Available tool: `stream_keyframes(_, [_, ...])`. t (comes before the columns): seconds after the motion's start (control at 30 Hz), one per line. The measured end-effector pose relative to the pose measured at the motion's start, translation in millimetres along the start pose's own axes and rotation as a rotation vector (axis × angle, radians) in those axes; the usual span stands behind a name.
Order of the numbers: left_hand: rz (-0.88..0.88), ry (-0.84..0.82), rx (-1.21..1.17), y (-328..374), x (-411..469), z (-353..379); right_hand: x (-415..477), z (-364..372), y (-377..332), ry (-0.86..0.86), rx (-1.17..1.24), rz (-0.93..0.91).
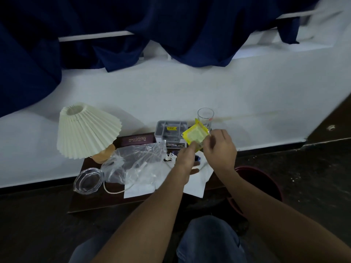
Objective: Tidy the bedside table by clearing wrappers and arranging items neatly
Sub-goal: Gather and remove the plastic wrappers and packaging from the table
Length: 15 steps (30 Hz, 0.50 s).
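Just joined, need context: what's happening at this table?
A person is tidying a cluttered bedside table. Both hands hold a yellow wrapper up above the table: the left hand pinches its lower edge, the right hand its right side. On the table are a crumpled clear plastic bag, white paper, a pleated lamp, a glass dish, a grey organizer tray and a drinking glass. A dark red bin sits on the floor to the right.

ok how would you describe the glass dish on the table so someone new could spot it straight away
Start at the cream pleated lamp on the left of the dark bedside table. Just in front of it, at the table's front-left corner, lies the glass dish, beside the crumpled clear plastic bag. It is the only low, round, scalloped-edged clear piece; the drinking glass stands tall at the back.
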<state>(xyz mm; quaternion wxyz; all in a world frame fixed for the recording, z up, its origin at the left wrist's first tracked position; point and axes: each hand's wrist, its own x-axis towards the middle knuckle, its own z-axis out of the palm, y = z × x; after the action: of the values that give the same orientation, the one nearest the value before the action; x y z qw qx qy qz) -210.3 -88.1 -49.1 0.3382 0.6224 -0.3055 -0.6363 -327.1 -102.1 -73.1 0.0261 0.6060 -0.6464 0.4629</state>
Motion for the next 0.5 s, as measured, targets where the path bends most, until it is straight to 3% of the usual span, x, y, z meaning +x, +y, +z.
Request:
stream_keyframes(0.13, [0.104,0.007,-0.155,10.6,-13.1,12.7,-7.3,-16.5,-5.0,-0.091,-0.050,-0.246])
stream_keyframes(0.33, [0.302,0.049,-0.085,15.6,-21.7,19.5,-13.3,-31.4,-1.3,-0.205,-0.063,-0.435])
stream_keyframes(0.4, [0.295,0.077,-0.037,14.9,-22.6,22.0,-14.0,-38.4,0.7,-0.248,0.051,-0.321])
stream_keyframes(0.5, [0.259,0.054,0.027,13.4,-23.4,29.2,-13.2,-45.7,4.6,-0.275,0.296,0.171])
